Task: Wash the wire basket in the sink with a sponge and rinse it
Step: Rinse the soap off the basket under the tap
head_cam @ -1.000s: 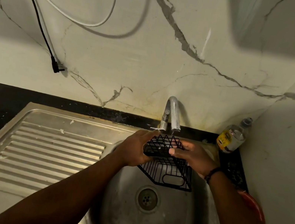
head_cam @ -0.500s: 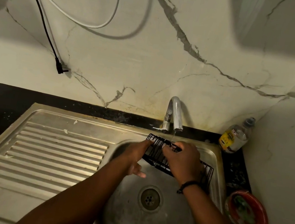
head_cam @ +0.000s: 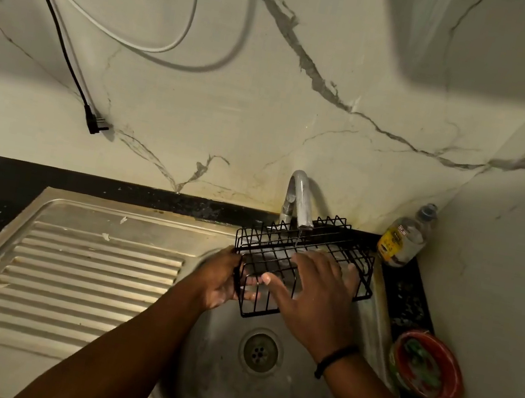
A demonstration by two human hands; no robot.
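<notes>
The black wire basket (head_cam: 275,248) is held over the steel sink bowl (head_cam: 216,385), right under the tap (head_cam: 300,201), from which a thin stream of water falls onto it. My left hand (head_cam: 221,280) grips the basket's left end, fingers curled round the wires. My right hand (head_cam: 315,291) lies flat inside the basket with its fingers spread straight against the mesh. No sponge is in view.
A ribbed steel draining board (head_cam: 68,270) lies left of the bowl. A clear bottle with a yellow label (head_cam: 405,238) stands in the back right corner. A red bowl (head_cam: 427,365) sits on the dark counter at right. Cables (head_cam: 69,58) hang on the marble wall.
The basket has been turned and lifted flat under the tap. My left hand moved from loose beside it to gripping its left end; my right hand opened flat inside it.
</notes>
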